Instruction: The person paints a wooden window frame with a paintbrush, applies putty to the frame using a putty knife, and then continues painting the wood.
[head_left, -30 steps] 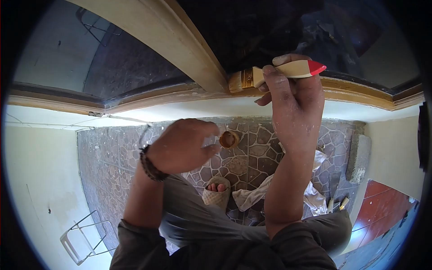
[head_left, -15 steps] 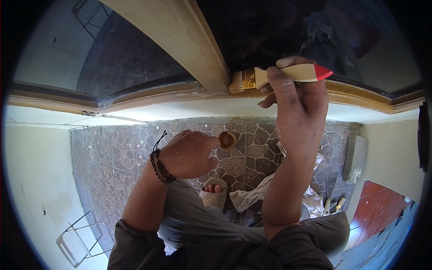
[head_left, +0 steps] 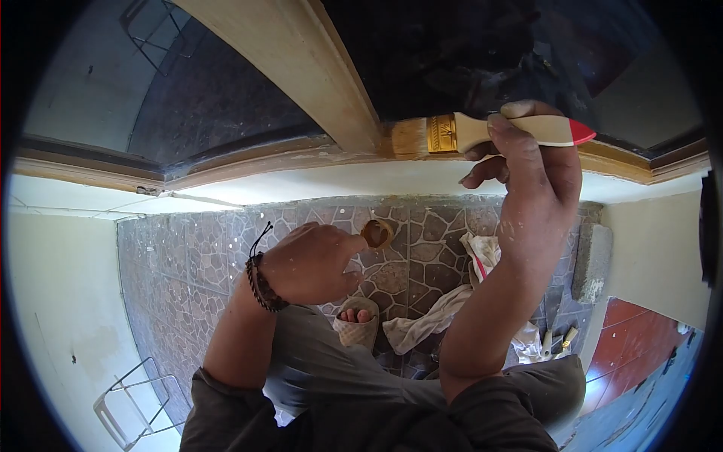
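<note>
1. Flat paintbrush with cream, red-tipped wooden handle (head_left: 470, 132): shifted rightward from the foot of the cream-coloured wooden window post (head_left: 301, 68); bristles now lie flat on the brown wooden bottom rail (head_left: 263, 163). Probably mid-stroke.
2. Right hand (head_left: 538, 181), right of post: thumb and fingers pinched around the handle.
3. Left hand (head_left: 320, 264), below post: half-open, nothing seen held; near small orange-brown round cup (head_left: 388, 231). Contact: cannot tell.

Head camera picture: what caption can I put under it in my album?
The right hand holds a brush to the window frame, with a cup on the floor below.
</note>
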The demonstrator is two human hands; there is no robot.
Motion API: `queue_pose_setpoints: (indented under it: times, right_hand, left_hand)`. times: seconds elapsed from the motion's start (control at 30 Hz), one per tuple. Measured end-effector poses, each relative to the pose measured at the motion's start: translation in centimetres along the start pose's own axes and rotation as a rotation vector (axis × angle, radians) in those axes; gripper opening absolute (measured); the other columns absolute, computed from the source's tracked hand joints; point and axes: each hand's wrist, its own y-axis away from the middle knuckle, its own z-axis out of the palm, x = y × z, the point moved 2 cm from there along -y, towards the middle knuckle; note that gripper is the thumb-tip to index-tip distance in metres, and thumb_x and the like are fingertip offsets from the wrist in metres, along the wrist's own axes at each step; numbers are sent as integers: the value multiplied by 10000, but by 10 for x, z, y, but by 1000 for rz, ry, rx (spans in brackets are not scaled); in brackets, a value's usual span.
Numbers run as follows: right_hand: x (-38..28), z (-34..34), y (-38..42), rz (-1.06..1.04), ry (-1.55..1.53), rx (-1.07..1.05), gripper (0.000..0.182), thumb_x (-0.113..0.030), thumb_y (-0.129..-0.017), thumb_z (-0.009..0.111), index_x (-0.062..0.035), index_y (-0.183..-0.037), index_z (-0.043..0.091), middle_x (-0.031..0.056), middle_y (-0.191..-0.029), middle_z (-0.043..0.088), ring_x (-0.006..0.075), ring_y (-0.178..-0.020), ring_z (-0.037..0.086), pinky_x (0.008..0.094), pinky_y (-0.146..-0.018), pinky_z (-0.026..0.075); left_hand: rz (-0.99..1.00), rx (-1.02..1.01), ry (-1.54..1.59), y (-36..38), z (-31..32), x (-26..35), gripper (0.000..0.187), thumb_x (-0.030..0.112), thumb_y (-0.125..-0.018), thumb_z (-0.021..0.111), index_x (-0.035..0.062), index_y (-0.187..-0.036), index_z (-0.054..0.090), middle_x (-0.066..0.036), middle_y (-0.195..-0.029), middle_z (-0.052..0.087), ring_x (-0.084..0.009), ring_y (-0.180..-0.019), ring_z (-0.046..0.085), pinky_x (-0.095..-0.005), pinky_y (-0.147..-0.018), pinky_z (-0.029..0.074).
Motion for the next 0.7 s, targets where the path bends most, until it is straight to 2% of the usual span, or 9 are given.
queue_pose_setpoints:
  times: [0.2, 0.27, 0.3, 0.37, 0.53, 0.6, 0.7]
  right_hand:
    - [20, 4, -4, 32, 45, -11, 129, -45, -901, 617, -21, -1020, 573, 59, -807, 622, 103, -662, 611, 226, -516, 510]
    - [25, 4, -5, -17, 178, -78, 146, -57, -910, 623, -25, -1049, 591, 72, -864, 637, 142, -713, 649, 256, -510, 519]
    - [30, 3, -7, -75, 233, -97, 143, -53, -918, 620, -25, -1054, 589, 59, -856, 634, 125, -717, 640, 244, -528, 517]
    - [29, 5, -8, -89, 232, -126, 145, -45, -916, 620, -23, -1057, 589, 57, -861, 633, 121, -724, 636, 243, -542, 519]
    - [22, 9, -8, -87, 182, -226, 162, -28, -914, 625, -20, -1071, 585, 59, -901, 629, 110, -765, 625, 244, -578, 521]
    - [15, 3, -6, -82, -5, -222, 95, -27, -902, 634, -19, -985, 591, 22, -808, 641, 67, -689, 586, 223, -600, 474]
    - [-4, -10, 0, -71, 107, -207, 90, -20, -904, 635, -22, -990, 610, 14, -833, 639, 57, -709, 585, 206, -613, 476]
  left_hand:
    - [14, -28, 11, 1, 1, 7, 370, 210, -808, 669, 3, -1109, 603, -201, -952, 663, -374, -922, 635, -450, -826, 500]
    - [30, 0, 18, 2, 2, 7, 378, 215, -812, 673, 7, -1120, 599, -200, -958, 662, -372, -927, 634, -454, -833, 497]
    - [31, -2, 14, 2, 1, 8, 378, 215, -812, 673, 7, -1120, 599, -200, -958, 662, -372, -927, 634, -454, -833, 497]
    - [-2, -56, 8, 1, 1, 10, 383, 222, -818, 671, 9, -1128, 596, -202, -989, 662, -373, -945, 631, -456, -849, 493]
    - [33, -41, 5, -1, 4, 10, 391, 230, -819, 674, 10, -1133, 594, -203, -1015, 660, -378, -959, 628, -457, -863, 492]
    - [24, -45, 3, -1, 4, 12, 394, 233, -818, 676, 11, -1133, 594, -203, -1018, 660, -379, -962, 628, -456, -866, 492]
    - [34, -28, -3, -1, 3, 13, 395, 237, -816, 680, 12, -1131, 596, -201, -1015, 661, -376, -964, 628, -455, -862, 494]
